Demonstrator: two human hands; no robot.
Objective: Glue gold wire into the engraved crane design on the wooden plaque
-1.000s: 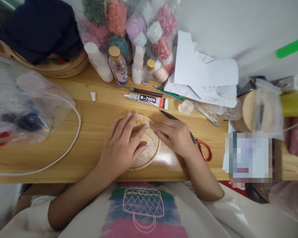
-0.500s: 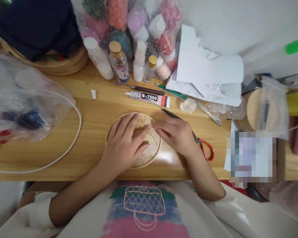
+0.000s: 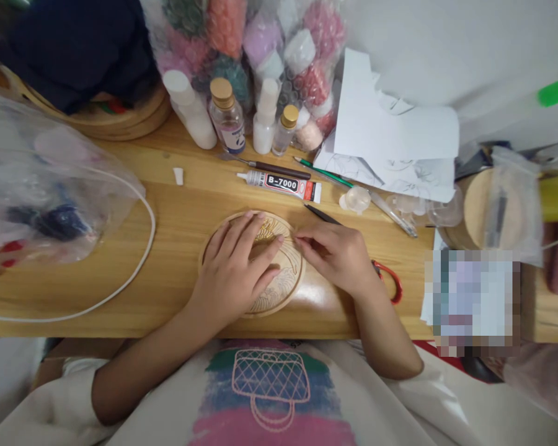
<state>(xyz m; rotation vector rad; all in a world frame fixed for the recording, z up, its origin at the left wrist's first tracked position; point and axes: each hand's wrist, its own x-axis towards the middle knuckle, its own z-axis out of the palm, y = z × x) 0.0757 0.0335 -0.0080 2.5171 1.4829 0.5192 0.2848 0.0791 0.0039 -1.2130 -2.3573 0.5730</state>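
Observation:
A round wooden disc (image 3: 283, 288) with carved wavy lines and some gold-coloured detail lies on the table. My left hand (image 3: 237, 263) rests flat across its left and middle part, fingers spread, hiding much of the pattern. At the disc's right edge is my right hand (image 3: 332, 254), thumb and fingertips pinched together; whatever lies between them is too small to make out. Scissors with red handles (image 3: 393, 282) lie partly under my right hand, their dark tip showing beyond it. Behind the disc is a B-7000 glue tube (image 3: 281, 184).
A dark-handled tool (image 3: 281, 169), a green pencil (image 3: 323, 171) and a pen (image 3: 390, 210) lie behind. Bottles (image 3: 227, 118) stand further back beside papers (image 3: 395, 133). Plastic bag (image 3: 51, 186) and white cable (image 3: 151, 238) are at left, a round wooden box (image 3: 478, 204) at right.
My right hand has shifted slightly right, away from the disc's edge, covering more of the scissors. My left hand stays on the disc. The whole view has shifted a little.

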